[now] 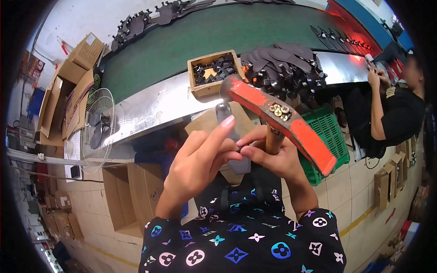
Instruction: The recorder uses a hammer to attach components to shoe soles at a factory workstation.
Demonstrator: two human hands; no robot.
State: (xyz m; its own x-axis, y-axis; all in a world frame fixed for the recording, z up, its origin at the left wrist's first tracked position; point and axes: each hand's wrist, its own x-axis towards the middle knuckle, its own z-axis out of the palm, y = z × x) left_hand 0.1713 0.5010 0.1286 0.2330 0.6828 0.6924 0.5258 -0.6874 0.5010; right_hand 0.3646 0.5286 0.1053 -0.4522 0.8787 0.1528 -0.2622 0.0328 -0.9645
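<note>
My right hand [283, 159] is wrapped round the wooden handle of a hammer [304, 136], whose red-painted head slants across the view with several brass-coloured screws at its middle. Thumb and fingertips of that hand also meet a small black piece [240, 149]. My left hand [193, 164] pinches the same piece from the other side, its index finger stretched upward. The piece is mostly covered by fingers, so its kind cannot be told. Just beyond the left index finger stands a shiny dark rounded metal post [223, 110]. Partly hidden below my hands is a flat grey piece [237, 167].
A wooden box [203, 90] of small black parts stands on the metal bench edge beside stacked dark sole-shaped pieces [284, 57]. Behind runs a green conveyor belt [182, 50]. A fan [98, 132] and open carton [129, 195] are left; a green crate [325, 132] and seated person [391, 113] right.
</note>
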